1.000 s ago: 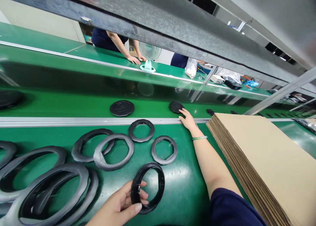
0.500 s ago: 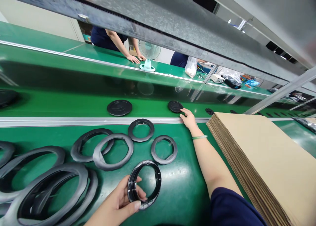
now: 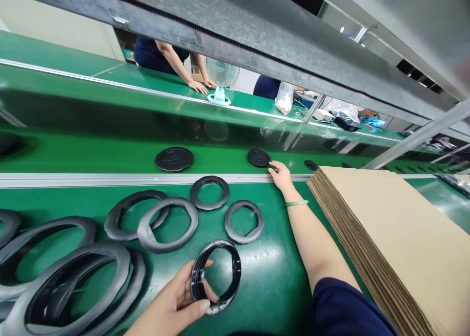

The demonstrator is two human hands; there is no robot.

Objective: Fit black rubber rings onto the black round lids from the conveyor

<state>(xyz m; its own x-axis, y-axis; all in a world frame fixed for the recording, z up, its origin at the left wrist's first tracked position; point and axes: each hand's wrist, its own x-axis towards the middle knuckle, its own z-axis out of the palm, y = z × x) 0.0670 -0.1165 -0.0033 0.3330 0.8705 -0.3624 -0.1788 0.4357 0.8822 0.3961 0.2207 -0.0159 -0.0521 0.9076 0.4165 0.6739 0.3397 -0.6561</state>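
My left hand (image 3: 187, 292) is closed on a black plastic ring (image 3: 237, 277), thumb outside and fingers through its opening. The ring is held tilted above the green table, its notched inner side showing. My right hand (image 3: 282, 175) reaches to the conveyor belt with fingers stretched out and apart. Its fingertips are at the right edge of a round black disc (image 3: 259, 157); whether they touch it I cannot tell. Two more black rings lie near my left hand, a small ring (image 3: 229, 222) and another ring (image 3: 197, 180).
Several larger black rings (image 3: 125, 272) lie on the left, some overlapping. A stack of cardboard sheets (image 3: 396, 228) stands close to my right arm. Another disc (image 3: 174, 159) lies on the green belt (image 3: 220, 162) behind a metal rail (image 3: 110, 180). A co-worker's hands (image 3: 198, 85) rest beside a fan (image 3: 220, 81).
The discs on the belt have shifted slightly to the left. My right hand has hardly moved, and my left hand keeps the ring, which has moved very slightly right.
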